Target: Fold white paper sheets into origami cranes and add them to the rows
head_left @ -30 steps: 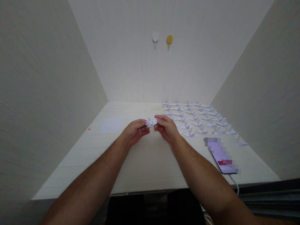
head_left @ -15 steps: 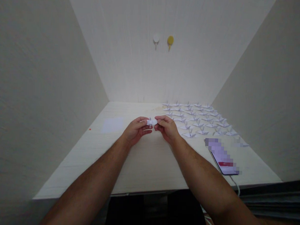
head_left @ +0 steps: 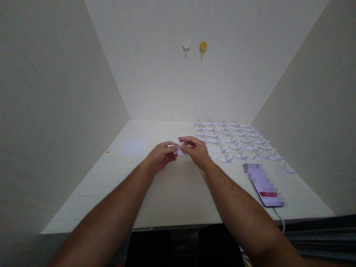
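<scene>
Over the middle of the table, my left hand (head_left: 163, 155) pinches a small white paper crane (head_left: 181, 152) between thumb and fingers. My right hand (head_left: 196, 151) is at the crane's other side, its thumb against the paper and its index finger stretched out above. Most of the crane is hidden behind the fingers. To the right of my hands, several finished white paper cranes (head_left: 224, 158) stand in rows on the table.
A sheet of white paper (head_left: 134, 147) lies on the table (head_left: 176, 195) at the left. A phone (head_left: 263, 185) with a cable (head_left: 281, 219) lies at the right. Walls enclose the table; a white hook (head_left: 186, 45) and a yellow hook (head_left: 203, 46) hang on the back wall.
The crane has been turned between my hands, and its flat white band no longer shows. My right index finger has lifted, and my hands have moved slightly closer together.
</scene>
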Demonstrator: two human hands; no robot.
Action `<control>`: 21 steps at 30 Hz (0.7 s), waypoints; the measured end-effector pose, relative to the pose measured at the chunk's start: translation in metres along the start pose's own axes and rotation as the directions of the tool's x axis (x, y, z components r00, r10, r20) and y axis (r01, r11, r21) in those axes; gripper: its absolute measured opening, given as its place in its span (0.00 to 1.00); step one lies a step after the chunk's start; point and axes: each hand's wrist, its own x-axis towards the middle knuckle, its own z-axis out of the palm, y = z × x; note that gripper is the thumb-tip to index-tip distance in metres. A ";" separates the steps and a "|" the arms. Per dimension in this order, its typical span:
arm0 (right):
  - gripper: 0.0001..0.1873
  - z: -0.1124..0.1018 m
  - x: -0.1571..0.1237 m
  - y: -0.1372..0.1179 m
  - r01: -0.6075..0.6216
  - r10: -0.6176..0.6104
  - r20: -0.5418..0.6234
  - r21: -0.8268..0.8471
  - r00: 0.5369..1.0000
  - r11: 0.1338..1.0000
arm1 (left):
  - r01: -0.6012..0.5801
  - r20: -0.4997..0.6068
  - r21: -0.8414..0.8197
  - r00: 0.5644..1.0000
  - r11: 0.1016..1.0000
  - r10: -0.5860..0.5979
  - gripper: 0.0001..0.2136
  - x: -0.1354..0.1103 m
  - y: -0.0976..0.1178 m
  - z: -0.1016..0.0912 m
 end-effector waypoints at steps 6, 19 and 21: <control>0.12 0.000 0.000 0.006 0.002 0.000 0.038 -0.035 0.999 0.999 | 0.016 0.006 0.020 1.000 1.000 -0.016 0.10 -0.001 0.002 0.001; 0.10 0.002 0.000 -0.001 -0.023 0.022 -0.007 -0.113 1.000 0.993 | -0.018 -0.040 0.051 0.999 0.999 0.020 0.08 0.004 -0.003 -0.002; 0.10 0.002 0.000 0.000 -0.015 0.015 -0.003 -0.122 1.000 0.992 | -0.026 -0.043 0.054 0.999 0.998 0.028 0.08 0.004 -0.003 -0.001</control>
